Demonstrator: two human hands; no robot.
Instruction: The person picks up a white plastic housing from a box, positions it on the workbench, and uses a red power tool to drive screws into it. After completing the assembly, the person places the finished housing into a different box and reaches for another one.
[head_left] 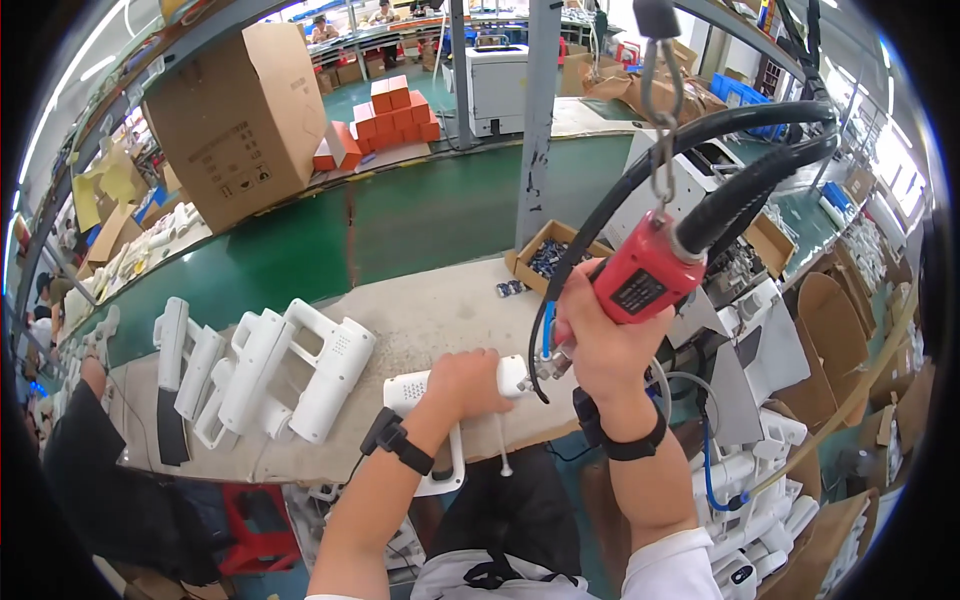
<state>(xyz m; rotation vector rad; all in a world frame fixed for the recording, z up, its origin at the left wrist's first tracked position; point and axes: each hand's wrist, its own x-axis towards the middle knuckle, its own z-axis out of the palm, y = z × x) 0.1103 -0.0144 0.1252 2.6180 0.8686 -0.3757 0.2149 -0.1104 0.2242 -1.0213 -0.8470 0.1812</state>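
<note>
Head view: I'm gripping the white casing (512, 376) left-handed (465, 384) at the near edge of the bench (420, 312), long axis running 9 to 3 o'clock. From my right hand (605, 345), holding the red power tool (645, 268), it's lying toward 8 o'clock.

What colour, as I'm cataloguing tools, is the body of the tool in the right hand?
The tool's body is red, seen best in the head view.

Ctr housing (408, 388) at bench (425, 315) front; other housings (251, 369) L; parts box (524, 273) rear R.
</note>
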